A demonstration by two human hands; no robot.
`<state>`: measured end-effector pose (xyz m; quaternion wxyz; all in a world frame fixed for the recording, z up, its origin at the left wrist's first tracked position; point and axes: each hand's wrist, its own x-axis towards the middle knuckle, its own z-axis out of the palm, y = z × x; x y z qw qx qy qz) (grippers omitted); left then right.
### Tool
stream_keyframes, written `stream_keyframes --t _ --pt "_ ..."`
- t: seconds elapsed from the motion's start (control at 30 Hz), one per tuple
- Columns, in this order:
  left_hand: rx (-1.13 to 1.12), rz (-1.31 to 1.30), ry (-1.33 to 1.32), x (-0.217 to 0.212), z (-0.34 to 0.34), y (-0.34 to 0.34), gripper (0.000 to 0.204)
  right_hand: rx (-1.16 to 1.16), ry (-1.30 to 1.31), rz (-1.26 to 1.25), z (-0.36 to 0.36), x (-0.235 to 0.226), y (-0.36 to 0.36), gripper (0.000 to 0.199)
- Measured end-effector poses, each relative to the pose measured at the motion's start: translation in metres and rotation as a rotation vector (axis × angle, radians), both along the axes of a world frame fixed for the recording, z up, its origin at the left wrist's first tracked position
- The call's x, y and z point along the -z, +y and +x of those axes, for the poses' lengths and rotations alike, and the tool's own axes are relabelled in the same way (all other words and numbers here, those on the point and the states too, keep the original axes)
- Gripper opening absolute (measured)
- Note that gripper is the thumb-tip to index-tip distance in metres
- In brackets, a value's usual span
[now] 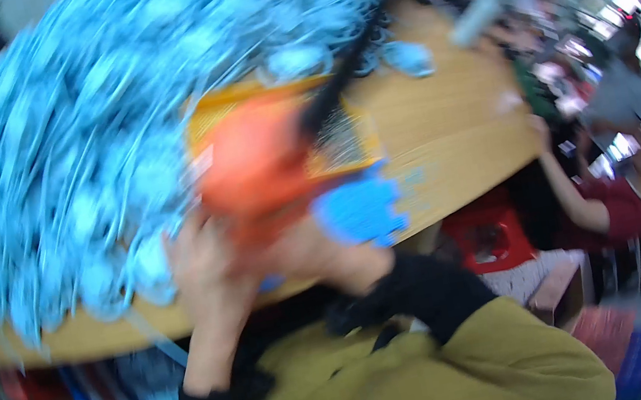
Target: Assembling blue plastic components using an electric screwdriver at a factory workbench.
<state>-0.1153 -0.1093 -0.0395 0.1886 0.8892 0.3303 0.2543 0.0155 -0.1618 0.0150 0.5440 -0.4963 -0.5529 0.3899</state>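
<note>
A bulky orange tool [254, 160], smeared by motion, hangs over the table's front edge. A black cord or arm [353, 63] runs from it up to the upper right. My right hand [316, 247] is closed at the tool's lower end, its fingers mostly hidden. Close beside it on the left is my left hand [208, 261], too blurred to show what its fingers hold. Behind the tool lies a yellow tray [369, 137] of small metallic pieces. Next to my right hand sits a bright blue jagged-edged mat or cluster of pieces [360, 208].
A large heap of light blue corded items [95, 119] covers the left and back of the wooden table [450, 115]. One light blue item [407, 58] lies apart. A red stool [488, 235] stands right of the table, near a person in a dark red top [623, 209].
</note>
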Motion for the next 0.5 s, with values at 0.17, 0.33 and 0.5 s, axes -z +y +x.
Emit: stream_keyframes --t 0.17,0.33,0.5 --pt "-0.089 -0.048 -0.071 0.004 -0.013 -0.008 0.046 -0.036 0.345 0.101 -0.025 0.001 0.022 0.058" --pt "0.042 0.346 -0.017 -0.056 -0.028 -0.031 0.037 0.003 0.439 0.170 0.000 -0.024 -0.014 0.037" --pt "-0.219 0.664 0.013 -0.077 -0.104 -0.036 0.053 0.149 0.375 0.290 0.024 -0.043 -0.048 0.032"
